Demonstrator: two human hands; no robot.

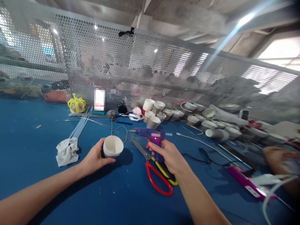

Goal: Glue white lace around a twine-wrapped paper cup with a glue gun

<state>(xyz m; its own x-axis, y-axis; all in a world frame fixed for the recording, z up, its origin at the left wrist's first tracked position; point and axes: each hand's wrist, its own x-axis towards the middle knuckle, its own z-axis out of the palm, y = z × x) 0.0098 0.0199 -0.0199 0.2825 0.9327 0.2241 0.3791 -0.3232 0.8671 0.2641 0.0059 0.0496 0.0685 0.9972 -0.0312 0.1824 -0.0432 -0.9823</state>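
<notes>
White cup, clasped in left hand above blue table. Glue gun, gripped in right hand. Judged under way: both taken up, nozzle apart from cup; amount finished or remaining untellable.

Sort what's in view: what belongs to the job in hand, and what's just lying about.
Likely in the job:
White cup, in the left hand
Blue glue gun, in the right hand
Perhaps the grey yarn

Seemingly just lying about:
Scissors, unheld
Crumpled white wad
Yellow looped item
</notes>
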